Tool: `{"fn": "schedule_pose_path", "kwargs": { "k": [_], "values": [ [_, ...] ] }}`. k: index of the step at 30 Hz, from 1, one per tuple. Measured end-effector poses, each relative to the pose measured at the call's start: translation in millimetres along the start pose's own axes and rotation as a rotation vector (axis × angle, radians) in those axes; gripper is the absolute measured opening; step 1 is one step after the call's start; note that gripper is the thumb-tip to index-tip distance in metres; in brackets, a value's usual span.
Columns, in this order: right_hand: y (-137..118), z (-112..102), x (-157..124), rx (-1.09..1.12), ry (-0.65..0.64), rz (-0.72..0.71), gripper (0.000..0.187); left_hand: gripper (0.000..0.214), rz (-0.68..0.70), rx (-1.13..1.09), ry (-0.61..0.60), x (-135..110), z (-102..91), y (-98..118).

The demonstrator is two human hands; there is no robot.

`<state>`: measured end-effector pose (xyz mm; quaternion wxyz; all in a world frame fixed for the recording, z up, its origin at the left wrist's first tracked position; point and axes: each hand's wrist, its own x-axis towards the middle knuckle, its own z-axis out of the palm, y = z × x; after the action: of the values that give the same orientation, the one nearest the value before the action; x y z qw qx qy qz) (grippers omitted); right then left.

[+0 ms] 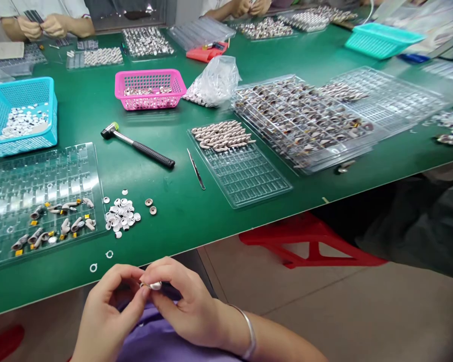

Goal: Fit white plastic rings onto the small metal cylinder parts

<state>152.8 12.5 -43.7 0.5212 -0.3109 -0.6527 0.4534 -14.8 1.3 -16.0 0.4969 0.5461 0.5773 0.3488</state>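
Just below the near edge of the counter [196,221], the left hand [105,309] and right hand [186,304] pinch one small silvery piece [153,285] between closed fingers, seemingly fitting it together, which calls next for a steady, aligned press.

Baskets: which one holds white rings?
The blue basket at the far left; the pink basket holds silvery pieces, and the teal basket hides its contents.
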Motion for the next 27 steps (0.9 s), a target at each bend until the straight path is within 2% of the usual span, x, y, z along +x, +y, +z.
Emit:
{"fn": "schedule_pose_path", "kwargs": {
  "k": [5, 9, 13, 16, 18, 20, 22, 24, 27],
  "values": [
    [-3, -3, 2, -0.045, -0.011, -0.036, 0.041, 0.009, 0.29, 0.237, 0.07, 1, -4.1, 6],
    [-4, -12, 9, 0.045, -0.117, 0.043, 0.032, 0.015, 0.353, 0.247, 0.052, 0, -7.3, 6],
    [2, -21, 15, 0.184, -0.236, 0.12, 0.021, 0.015, 0.325, 0.186, -0.003, 1, -11.0, 4],
    [7, -22, 15, 0.228, -0.262, 0.165, 0.017, 0.015, 0.296, 0.136, -0.074, 3, -12.3, 5],
    [7, -22, 15, 0.237, -0.267, 0.181, 0.017, 0.011, 0.22, 0.068, -0.132, 3, -11.0, 7],
    [5, -22, 16, 0.223, -0.282, 0.18, 0.014, 0.007, 0.081, -0.046, -0.154, 2, -7.9, 8],
    [2, -23, 18, 0.197, -0.294, 0.159, 0.011, 0.014, -0.071, -0.175, -0.081, -2, -3.7, 7],
    [0, -23, 19, 0.174, -0.297, 0.132, 0.011, 0.023, -0.145, -0.254, 0.03, -6, 0.0, 3],
    [-2, -23, 18, 0.159, -0.299, 0.086, 0.012, 0.024, -0.047, -0.207, 0.068, -8, 1.7, -4]
  ]
}}
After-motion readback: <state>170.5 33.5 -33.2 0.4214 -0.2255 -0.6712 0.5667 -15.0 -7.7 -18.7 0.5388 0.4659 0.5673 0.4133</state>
